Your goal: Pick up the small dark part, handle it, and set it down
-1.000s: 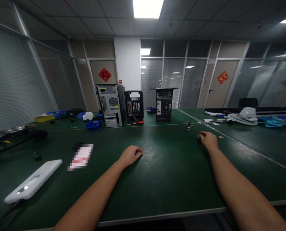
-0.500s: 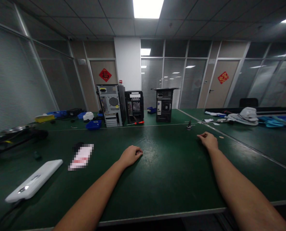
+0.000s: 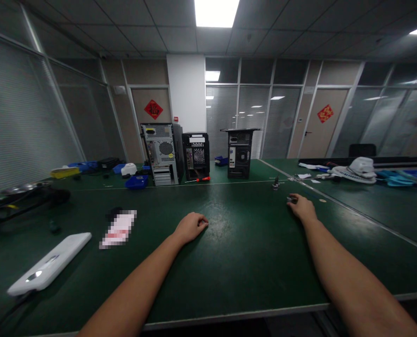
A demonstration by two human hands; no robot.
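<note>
1. Right hand (image 3: 303, 208): fingers (image 3: 294, 196) pinched on a small metallic piece (image 3: 289, 200). It pokes out at the fingertips, on their left side. Most of it is covered, so I can't tell its long axis. Can't tell whether it touches the worktop (image 3: 236, 267) either.
2. Key relation: a small spindle-like part (image 3: 275, 183) stands on the worktop ahead and to the left of the right fingertips. Near them, not touching. Its long axis runs roughly upright, narrow dark tip up, shinier base down.
3. Nearer hand: right, clearly. The left is well apart from both the piece and the spindle-like part, off to their left and closer to the worktop's near edge.
4. Left hand (image 3: 190, 227): fingers curled loosely inward, low over the worktop. Nothing shows at the fingertips; the inside of the curl is hidden, so can't tell if it holds anything.
5. Around the right hand: flat tan disc (image 3: 322, 200) just beside it, on the right. Metal seam (image 3: 349, 207) runs diagonally past, further right.
6. Further off: black computer tower (image 3: 239, 157) beyond the spindle-like part and to its left; red-handled screwdriver (image 3: 203, 179) lies further left, beyond the left hand.
</note>
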